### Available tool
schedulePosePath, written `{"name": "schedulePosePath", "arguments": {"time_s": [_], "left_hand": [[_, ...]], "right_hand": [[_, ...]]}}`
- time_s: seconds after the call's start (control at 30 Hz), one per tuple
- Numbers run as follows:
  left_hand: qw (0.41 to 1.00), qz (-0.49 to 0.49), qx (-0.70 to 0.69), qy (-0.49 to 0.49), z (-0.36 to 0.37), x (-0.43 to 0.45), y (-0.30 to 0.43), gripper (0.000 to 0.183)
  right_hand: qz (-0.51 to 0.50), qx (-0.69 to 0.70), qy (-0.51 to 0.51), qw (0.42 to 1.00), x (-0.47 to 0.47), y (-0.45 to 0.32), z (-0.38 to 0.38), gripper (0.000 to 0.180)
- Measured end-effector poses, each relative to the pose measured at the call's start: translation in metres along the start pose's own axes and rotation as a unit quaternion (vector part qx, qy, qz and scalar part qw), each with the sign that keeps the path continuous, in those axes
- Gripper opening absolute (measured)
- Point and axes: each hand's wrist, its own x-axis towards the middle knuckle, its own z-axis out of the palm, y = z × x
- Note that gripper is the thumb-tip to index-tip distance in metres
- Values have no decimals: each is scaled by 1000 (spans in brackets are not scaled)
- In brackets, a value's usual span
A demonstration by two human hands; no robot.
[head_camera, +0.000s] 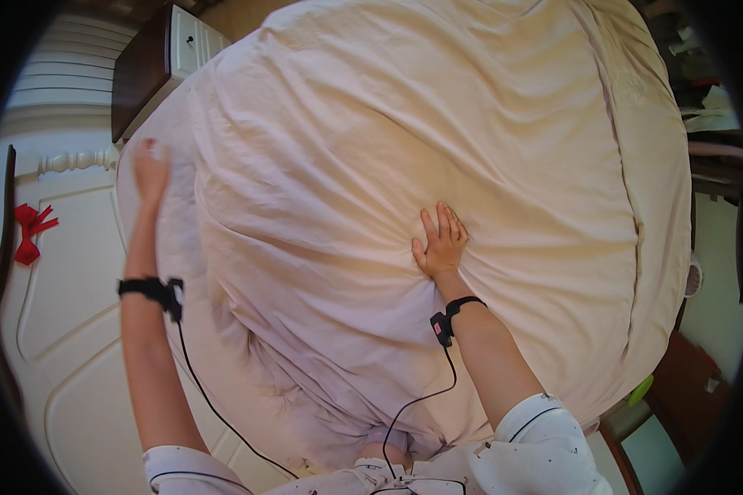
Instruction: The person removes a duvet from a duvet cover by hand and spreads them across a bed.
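A pale pink-beige quilt (pixel 347 185) covers the bed in loose folds. My right hand (pixel 443 247) presses palm down near its middle, thumb and fingers spread, and creases fan out from around it. My left hand (pixel 152 168) is at the sheet (pixel 176 185) along the headboard side of the bed. Blur hides its fingers, so whether it grips any cloth is unclear. Each forearm wears a black strap with a small cabled device, one on the left (pixel 172 300) and one on the right (pixel 441 328).
A white headboard (pixel 68 266) carrying a red bow (pixel 31 232) borders the bed on the left. Beyond it stands a nightstand with a dark top (pixel 141 74). Black cables (pixel 192 371) run from my forearms towards my body. A green object (pixel 641 390) shows by the bed's right edge.
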Motion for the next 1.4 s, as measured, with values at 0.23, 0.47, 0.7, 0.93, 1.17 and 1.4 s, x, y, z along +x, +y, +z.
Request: {"name": "schedulePosePath", "arguments": {"time_s": [0.23,0.47,0.7,0.93,1.17,1.4], "left_hand": [[991,-107,-17,-81,36,-118,144,92],[902,-264,-339,-42,48,-60,143,37],[889,211,-407,-19,36,-88,243,14],[976,-59,-206,43,54,-59,165,37],[928,139,-331,-99,87,-106,270,33],[997,72,34,-6,26,-182,170,48]], "right_hand": [[-10,-7,6,1000,-1,10,0,64],[-23,-17,15,999,-1,8,4,63],[-19,-41,8,999,-4,14,2,63],[-29,-20,21,999,0,3,5,62],[-24,-36,10,999,-7,10,6,61],[-44,-57,28,997,-3,20,-1,61]]}}
